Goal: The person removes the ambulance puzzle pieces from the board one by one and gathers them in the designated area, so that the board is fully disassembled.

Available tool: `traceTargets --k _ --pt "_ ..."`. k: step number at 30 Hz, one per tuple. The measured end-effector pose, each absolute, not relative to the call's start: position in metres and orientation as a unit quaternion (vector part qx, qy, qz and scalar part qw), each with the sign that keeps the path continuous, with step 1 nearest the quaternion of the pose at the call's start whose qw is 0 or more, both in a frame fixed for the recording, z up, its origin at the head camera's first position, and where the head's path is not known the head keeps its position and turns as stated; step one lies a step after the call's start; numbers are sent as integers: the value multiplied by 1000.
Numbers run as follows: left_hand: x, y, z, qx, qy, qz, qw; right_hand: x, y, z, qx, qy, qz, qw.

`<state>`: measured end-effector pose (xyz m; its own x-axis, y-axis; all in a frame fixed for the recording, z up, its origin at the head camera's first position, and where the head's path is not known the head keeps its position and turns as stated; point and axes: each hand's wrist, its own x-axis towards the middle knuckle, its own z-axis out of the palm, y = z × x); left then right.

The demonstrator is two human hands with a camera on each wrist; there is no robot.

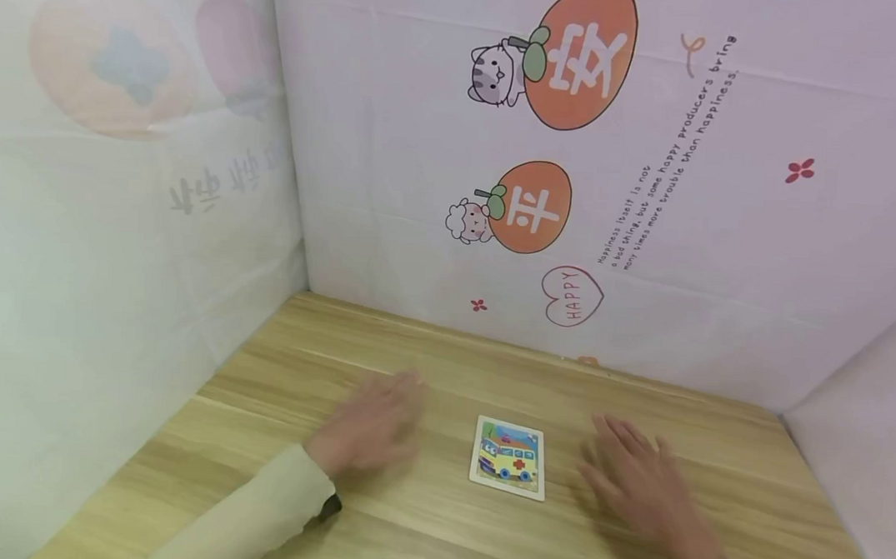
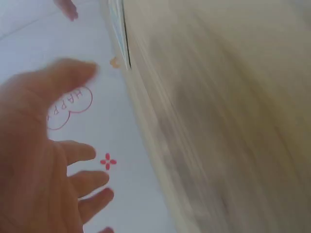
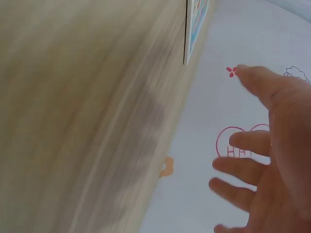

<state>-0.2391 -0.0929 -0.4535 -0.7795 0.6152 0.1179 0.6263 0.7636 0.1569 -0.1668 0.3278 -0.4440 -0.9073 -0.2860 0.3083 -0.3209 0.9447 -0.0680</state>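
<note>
A square picture puzzle (image 1: pixel 509 457) with a white border lies flat on the wooden table, showing a yellow ambulance with a red cross. To its left, my left hand (image 1: pixel 372 425) hovers blurred, holding nothing. My right hand (image 1: pixel 638 484) is to the right of the puzzle, also blurred, fingers spread and apart from it. In the left wrist view, the fingers of the left hand (image 2: pixel 43 145) are spread, and the puzzle's edge (image 2: pixel 119 29) shows at the top. The right wrist view has the right hand (image 3: pixel 272 160) with loosely extended fingers and a corner of the puzzle (image 3: pixel 194 29).
The wood-grain table (image 1: pixel 422 528) is walled in by white printed cloth. A back wall (image 1: pixel 392 185) carries orange fruit drawings and lettering; side walls stand at left (image 1: pixel 117 298) and right (image 1: pixel 862 423). A dark band (image 1: pixel 330 506) sits at the left cuff.
</note>
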Motion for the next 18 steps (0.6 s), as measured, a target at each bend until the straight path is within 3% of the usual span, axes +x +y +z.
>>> traceTargets --k 5,10,18 --pt "-262 -73 -468 -397 -909 -125 36 -184 322 -441 201 -959 115 165" --pt "-278 -49 -480 -419 -894 -156 32 -204 307 -438 258 -946 129 145" --pt "-293 -13 -493 -416 -893 -171 11 -238 270 -436 287 -944 159 36"
